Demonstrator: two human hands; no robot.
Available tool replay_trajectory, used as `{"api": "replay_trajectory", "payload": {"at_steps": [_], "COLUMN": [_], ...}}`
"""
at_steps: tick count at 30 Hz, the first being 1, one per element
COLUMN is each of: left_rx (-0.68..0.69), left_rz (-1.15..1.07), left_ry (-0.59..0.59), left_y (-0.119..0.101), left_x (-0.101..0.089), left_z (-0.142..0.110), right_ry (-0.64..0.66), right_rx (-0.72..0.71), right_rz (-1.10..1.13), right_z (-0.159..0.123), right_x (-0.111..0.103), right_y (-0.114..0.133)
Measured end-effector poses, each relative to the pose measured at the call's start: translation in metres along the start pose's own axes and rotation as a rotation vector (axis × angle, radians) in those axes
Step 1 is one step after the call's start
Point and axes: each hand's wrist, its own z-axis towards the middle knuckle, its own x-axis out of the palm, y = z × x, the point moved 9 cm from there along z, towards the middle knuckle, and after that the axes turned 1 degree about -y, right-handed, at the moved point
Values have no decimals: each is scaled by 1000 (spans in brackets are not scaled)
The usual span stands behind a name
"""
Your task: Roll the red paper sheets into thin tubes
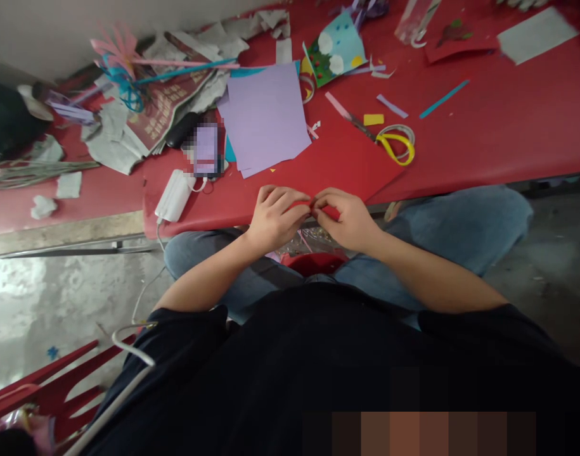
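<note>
A red paper sheet [351, 161] lies at the near edge of the red table, hard to tell from the tabletop. My left hand [277, 215] has its fingers bent in a pinch at the near part of this paper. Facing it, my right hand [344, 218] is closed in a pinch too, and the fingertips of both hands meet. Red paper shows between the fingers, but its exact shape there is hidden. Yellow-handled scissors [392, 142] rest to the right of the sheet. Behind my left hand lie light purple paper sheets [268, 120].
At the left are a white power bank [174, 196] with a cable, a phone [206, 149] and crumpled newspaper [113, 136]. A painted card [337, 50], blue paper strip [444, 99] and yellow eraser-like block [374, 119] lie farther back. A red container [315, 263] sits between my legs.
</note>
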Motion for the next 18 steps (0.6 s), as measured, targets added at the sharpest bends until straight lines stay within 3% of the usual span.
{"api": "replay_trajectory", "payload": {"at_steps": [2, 4, 7, 11, 14, 18], "left_rx": [-19, -117, -352, -536, -497, -253], "left_rz": [-35, -142, -486, -824, -773, -347], "left_ry": [7, 47, 115, 210, 204, 83], "left_y": [1, 9, 27, 37, 35, 21], "left_x": [0, 2, 12, 27, 25, 6], "left_z": [0, 2, 1, -2, -1, 2], "right_ry": [-6, -27, -12, 29, 24, -17], "right_rx": [-48, -168, -335, -388, -369, -287], "right_rz": [-39, -217, -420, -522, -518, -401], "right_z": [0, -1, -5, -7, -7, -5], "right_x": [-1, -3, 1, 4, 5, 0], "right_y": [3, 13, 26, 31, 30, 24]}}
